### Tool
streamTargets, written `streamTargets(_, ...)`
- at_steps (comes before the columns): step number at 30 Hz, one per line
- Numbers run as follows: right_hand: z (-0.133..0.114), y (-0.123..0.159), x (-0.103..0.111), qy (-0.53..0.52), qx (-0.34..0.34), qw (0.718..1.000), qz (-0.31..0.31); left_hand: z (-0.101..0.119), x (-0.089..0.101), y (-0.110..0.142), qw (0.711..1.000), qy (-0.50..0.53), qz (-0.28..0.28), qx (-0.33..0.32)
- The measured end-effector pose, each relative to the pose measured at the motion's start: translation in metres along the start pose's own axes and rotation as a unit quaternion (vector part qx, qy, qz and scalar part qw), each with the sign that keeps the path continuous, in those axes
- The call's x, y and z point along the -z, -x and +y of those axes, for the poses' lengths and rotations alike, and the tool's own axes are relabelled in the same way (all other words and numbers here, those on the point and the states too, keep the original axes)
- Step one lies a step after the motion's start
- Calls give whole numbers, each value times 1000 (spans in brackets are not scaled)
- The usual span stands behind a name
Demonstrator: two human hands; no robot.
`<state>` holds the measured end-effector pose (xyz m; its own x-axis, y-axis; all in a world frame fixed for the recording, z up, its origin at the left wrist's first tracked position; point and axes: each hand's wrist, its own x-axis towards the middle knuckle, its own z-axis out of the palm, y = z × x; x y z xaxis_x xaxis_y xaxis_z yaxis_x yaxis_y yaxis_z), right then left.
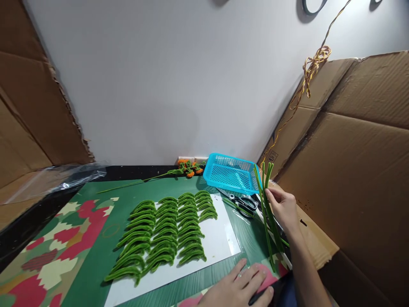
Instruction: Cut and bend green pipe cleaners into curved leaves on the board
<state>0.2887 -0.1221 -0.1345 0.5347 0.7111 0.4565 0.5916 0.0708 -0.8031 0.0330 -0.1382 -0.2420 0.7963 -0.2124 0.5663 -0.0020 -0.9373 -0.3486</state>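
Observation:
Several long green pipe cleaners (267, 213) stand upright in a loose bundle, pinched near their upper part by my right hand (283, 209). My left hand (238, 286) lies palm down at the table's front edge, fingers spread. Something dark (260, 294) shows beside its fingers; its kind is unclear. Curved green pipe-cleaner leaves (164, 224) lie in columns on a white sheet (220, 243), left of both hands. Black-handled scissors (246, 204) rest between the sheet and the bundle, with a green strip across them.
A blue perforated basket (231, 186) stands against the wall, left of an upright cardboard panel (361, 140). Orange flowers on a long green stem (137, 182) lie at the back. Clear plastic (73, 177) lies at the left. A twisted cord (315, 64) hangs at the right.

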Motion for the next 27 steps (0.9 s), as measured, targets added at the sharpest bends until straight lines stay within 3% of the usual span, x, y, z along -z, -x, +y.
streamTargets(21,8,3,-10,-38,6,999,34,1,3,-1,1000,-2,-6,2)
streamTargets(27,3,2,-13,-4,11,1000,-27,2,2,-2,1000,6,2,9)
